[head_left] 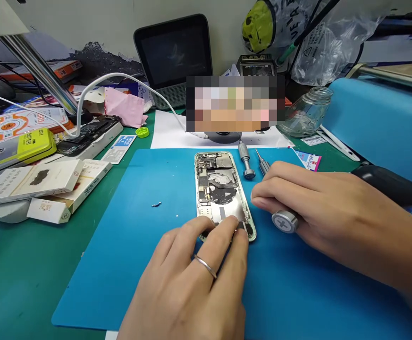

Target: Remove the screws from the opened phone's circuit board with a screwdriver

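Observation:
An opened smartphone (223, 189) lies in the middle of the blue mat (121, 264), its inner parts and silvery battery area facing up. Fingers of my left hand (198, 274), one with a ring, press on the phone's lower end; the thumb is mostly hidden. Beside the phone's right edge, my right hand (308, 203) is closed around a grey screwdriver (285, 222). Its cross-marked cap faces me, and a thin tip points away past my knuckles. A second grey screwdriver (246, 160) lies just right of the phone's top.
Left of the phone lie a tiny dark piece (156, 204) and a speck. White boxes (32, 179) and a yellow-grey case (21, 151) crowd the left. Behind stand a dark-screened device (173, 56), a blurred-out patch and a glass jar (308, 111). A black pouch (390, 184) sits right.

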`<action>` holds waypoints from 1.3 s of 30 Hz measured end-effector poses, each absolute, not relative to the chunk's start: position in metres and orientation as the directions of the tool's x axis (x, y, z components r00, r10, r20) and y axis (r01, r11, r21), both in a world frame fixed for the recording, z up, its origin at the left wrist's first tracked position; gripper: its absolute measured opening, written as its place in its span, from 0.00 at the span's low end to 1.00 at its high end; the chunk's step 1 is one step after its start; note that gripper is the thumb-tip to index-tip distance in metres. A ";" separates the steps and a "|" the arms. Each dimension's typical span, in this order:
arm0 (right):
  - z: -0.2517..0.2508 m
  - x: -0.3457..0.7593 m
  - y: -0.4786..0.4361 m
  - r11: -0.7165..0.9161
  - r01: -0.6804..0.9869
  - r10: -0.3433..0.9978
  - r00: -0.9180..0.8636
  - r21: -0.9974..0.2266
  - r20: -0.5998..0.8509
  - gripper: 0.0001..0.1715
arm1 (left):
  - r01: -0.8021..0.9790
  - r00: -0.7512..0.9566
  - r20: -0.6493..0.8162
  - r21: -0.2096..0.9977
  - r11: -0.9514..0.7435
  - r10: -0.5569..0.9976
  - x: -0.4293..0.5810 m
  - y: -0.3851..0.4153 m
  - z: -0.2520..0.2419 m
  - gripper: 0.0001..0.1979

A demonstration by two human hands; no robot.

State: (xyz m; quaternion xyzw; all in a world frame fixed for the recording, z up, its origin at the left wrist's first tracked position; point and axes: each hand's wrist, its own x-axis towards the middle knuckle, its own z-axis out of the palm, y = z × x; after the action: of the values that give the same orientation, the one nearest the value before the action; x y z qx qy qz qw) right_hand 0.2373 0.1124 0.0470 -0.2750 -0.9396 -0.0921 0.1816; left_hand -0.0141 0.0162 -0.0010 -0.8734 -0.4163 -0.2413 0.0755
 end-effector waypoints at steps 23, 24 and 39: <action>0.039 0.241 0.112 0.829 0.558 0.500 -0.766 0.031 0.403 0.23 | 0.743 0.570 0.431 0.093 -0.663 0.699 -0.017 0.019 0.008 0.23; 0.037 0.242 0.113 0.831 0.556 0.497 -0.762 0.026 0.415 0.22 | 0.750 0.562 0.421 0.105 -0.653 0.712 -0.017 0.018 0.009 0.23; 0.037 0.239 0.115 0.837 0.547 0.490 -0.771 0.028 0.408 0.25 | 0.751 0.545 0.414 0.144 -0.644 0.729 -0.015 0.016 0.010 0.22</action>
State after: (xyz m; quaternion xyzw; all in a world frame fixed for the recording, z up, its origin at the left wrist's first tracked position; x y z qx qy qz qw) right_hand 0.2389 0.1149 0.0375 -0.2762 -0.9381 -0.0729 0.1961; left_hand -0.0147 0.0165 0.0103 -0.8786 -0.4213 -0.2236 0.0251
